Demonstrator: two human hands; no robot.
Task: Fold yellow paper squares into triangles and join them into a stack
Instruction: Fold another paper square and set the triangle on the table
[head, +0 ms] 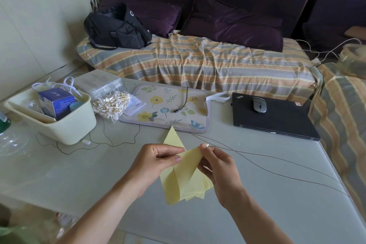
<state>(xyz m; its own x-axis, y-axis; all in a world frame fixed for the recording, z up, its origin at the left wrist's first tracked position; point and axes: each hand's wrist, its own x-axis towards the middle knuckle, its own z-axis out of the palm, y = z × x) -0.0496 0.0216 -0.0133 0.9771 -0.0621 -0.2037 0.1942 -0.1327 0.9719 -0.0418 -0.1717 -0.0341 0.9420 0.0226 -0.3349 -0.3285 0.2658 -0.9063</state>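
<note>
Head view. Yellow paper (184,180): several sheets held above the surface (277,194) at lower centre, the top sheet curled over on itself, its upper corner raised; further sheets fan out beneath at 5 o'clock. One folded triangle (172,136) points up at 12 o'clock from the held sheets, behind the left hand; whether it rests on the surface or is held cannot be told.

Left hand (156,158): thumb and fingers pinch the paper at its left upper edge.
Right hand (217,166): fingertips pinch the raised corner of the top sheet.

Surface, outward from the paper:
- Floral mat (168,105), 12 o'clock, with a short black cable (183,103) lying on it.
- Bag of cotton swabs (111,105), 11 o'clock, touching the mat's left edge.
- Clear plastic box (99,82), just behind the swabs.
- Cream basket (65,125), 10 o'clock, holding a blue carton (56,103).
- Black laptop (277,119), closed, 2 o'clock, with a grey mouse (259,104) on its lid.
- Thin dark wires (267,166) trailing across the surface toward 3 o'clock.

Beyond the surface: sofa (198,59) under a striped cover, purple cushions (233,25) against its back, black bag (116,27) at its left end.
</note>
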